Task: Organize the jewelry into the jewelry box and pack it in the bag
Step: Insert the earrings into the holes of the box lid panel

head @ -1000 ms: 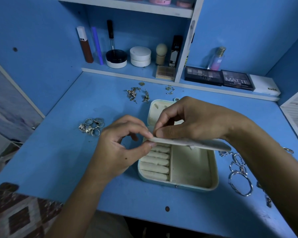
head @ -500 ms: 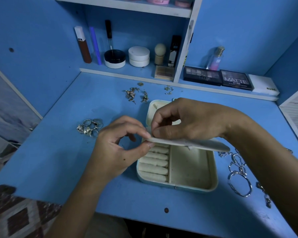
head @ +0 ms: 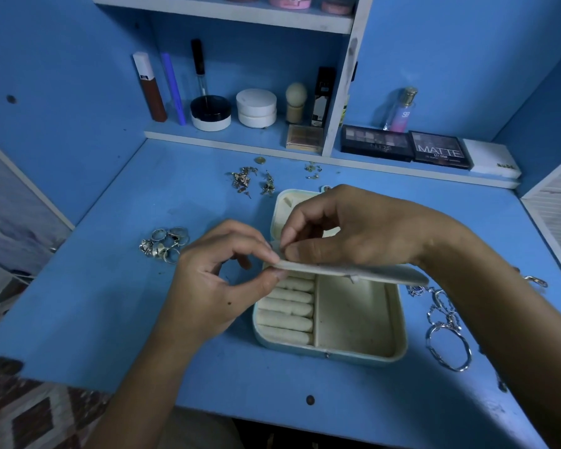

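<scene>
Together, left hand (head: pixel 221 280) and right hand (head: pixel 353 234) pinching flap (head: pixel 370 273), over jewelry box (head: pixel 353 319)

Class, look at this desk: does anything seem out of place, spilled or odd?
Yes. The jewelry box holds nothing, while rings, earrings and chains lie loose on the desk. Both hands pinch a flat divider lifted over the box.
</scene>
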